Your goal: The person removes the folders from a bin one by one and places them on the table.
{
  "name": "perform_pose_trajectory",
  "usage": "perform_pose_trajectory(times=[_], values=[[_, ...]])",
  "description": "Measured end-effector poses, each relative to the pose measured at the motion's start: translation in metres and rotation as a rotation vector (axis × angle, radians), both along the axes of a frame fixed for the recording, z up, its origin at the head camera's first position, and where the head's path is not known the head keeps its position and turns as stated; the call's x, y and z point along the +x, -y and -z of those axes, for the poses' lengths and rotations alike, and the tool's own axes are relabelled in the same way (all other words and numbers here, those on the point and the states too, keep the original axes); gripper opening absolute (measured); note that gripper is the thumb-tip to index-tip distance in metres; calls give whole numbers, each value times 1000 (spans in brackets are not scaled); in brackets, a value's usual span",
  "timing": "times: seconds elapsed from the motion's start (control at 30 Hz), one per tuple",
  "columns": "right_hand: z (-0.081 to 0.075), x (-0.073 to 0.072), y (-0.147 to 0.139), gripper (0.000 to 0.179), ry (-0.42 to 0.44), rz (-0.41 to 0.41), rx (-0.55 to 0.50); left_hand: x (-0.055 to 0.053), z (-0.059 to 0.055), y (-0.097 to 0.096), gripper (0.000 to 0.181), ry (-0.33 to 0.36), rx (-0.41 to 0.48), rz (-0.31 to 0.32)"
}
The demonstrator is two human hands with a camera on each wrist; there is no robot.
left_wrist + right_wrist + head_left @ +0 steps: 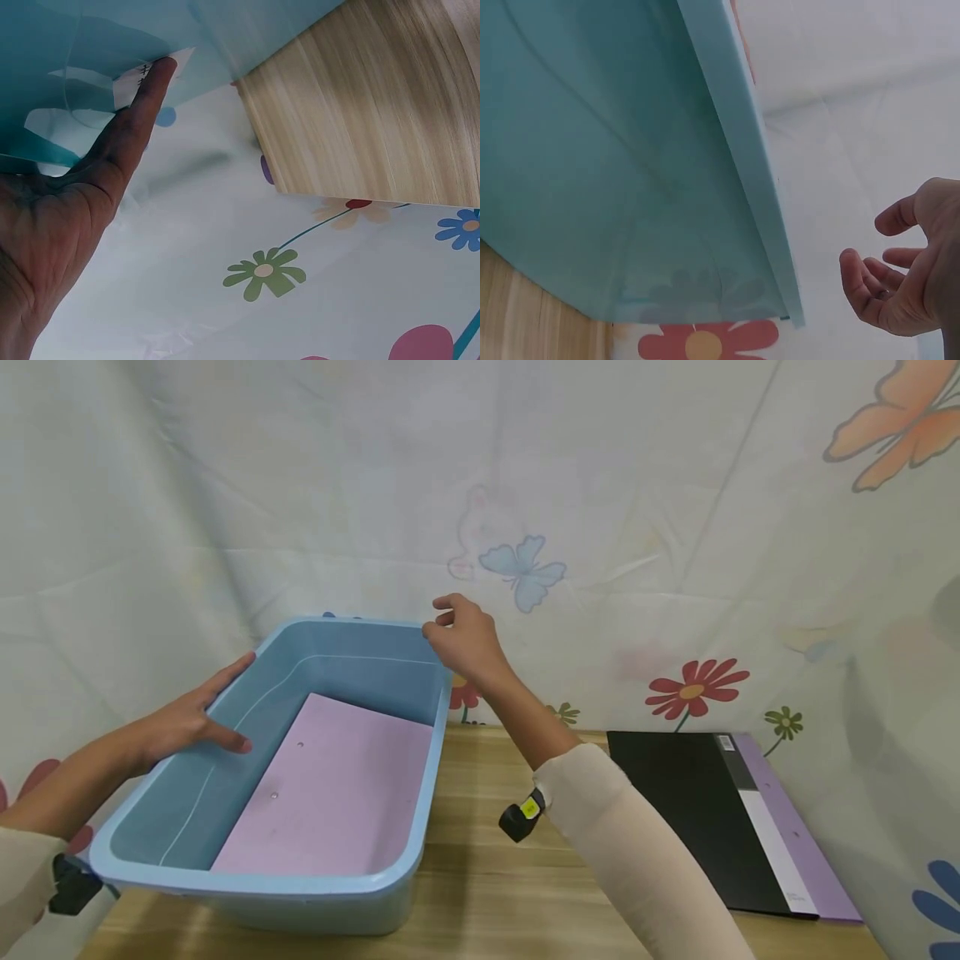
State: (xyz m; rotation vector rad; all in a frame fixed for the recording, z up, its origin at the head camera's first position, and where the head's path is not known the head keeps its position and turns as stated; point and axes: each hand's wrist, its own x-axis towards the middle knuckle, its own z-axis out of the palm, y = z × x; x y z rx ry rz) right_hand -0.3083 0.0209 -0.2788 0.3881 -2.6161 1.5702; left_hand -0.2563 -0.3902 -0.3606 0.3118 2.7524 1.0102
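My left hand grips the left rim of a pale blue plastic tub, thumb inside and the other fingers along the outside. The left wrist view shows a finger of that hand stretched against the tub's outer wall. Inside the tub lies a flat lilac folder with small round holes or studs. Near the tub's far right corner hangs my right hand, its fingers loosely curled. A gap separates this hand from the tub's rim in the right wrist view; it holds nothing.
On the right of the wooden table lies a black folder with a white strip, over another lilac folder. A white curtain printed with flowers and butterflies hangs behind and around the table.
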Motion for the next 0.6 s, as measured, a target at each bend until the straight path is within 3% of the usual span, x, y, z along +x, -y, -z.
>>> perform_pose_trajectory(times=[0.2, 0.5, 0.6], values=[[-2, -1, 28, 47, 23, -28, 2, 1, -2, -1, 142, 24, 5, -7], [-16, 8, 71, 43, 105, -2, 74, 3, -3, 0, 141, 49, 16, -16], [-17, 9, 84, 29, 119, -17, 103, 3, -4, 1, 141, 44, 13, -18]])
